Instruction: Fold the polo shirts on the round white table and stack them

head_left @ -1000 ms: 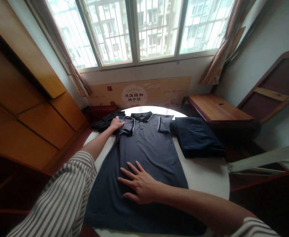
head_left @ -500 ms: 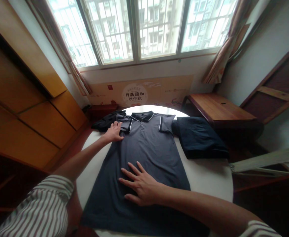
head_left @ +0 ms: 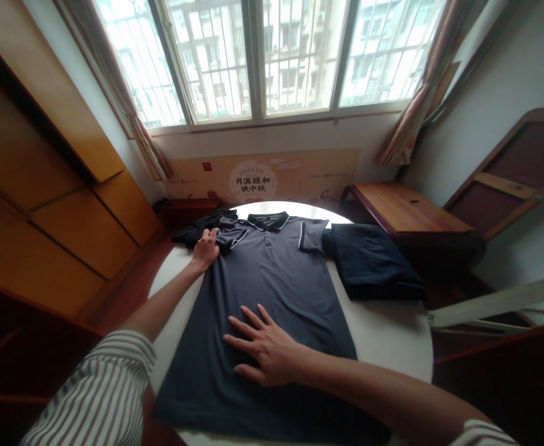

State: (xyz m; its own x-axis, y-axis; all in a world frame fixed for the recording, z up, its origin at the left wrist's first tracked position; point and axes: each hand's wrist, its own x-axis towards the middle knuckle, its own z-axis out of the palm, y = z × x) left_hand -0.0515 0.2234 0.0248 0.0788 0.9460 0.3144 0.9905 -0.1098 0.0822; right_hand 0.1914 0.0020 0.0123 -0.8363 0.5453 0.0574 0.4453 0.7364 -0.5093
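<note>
A dark grey polo shirt [head_left: 272, 310] lies flat and face up on a round white table [head_left: 395, 341], its collar at the far side and its hem toward the person. The right hand [head_left: 267, 348] rests on the polo shirt's lower front with the palm down and the fingers spread wide. The left hand [head_left: 205, 249] is narrower, its fingers bunched at the edge of the polo shirt's sleeve [head_left: 232, 237], which lies rumpled at the shoulder; whether those fingers grip the cloth, I cannot tell. A striped shirt sleeve [head_left: 96, 393] covers the upper left arm. Just beyond that rumpled sleeve, touching the polo shirt, lies a crumpled black garment [head_left: 198, 232]. A folded navy garment [head_left: 372, 263] sits just beside the polo shirt's other sleeve. Well beyond the polo shirt stand a wooden bench [head_left: 406, 207] to the right, a printed board [head_left: 263, 178] straight ahead beneath a barred window [head_left: 263, 59], and a wooden wardrobe [head_left: 58, 210] to the left.
</note>
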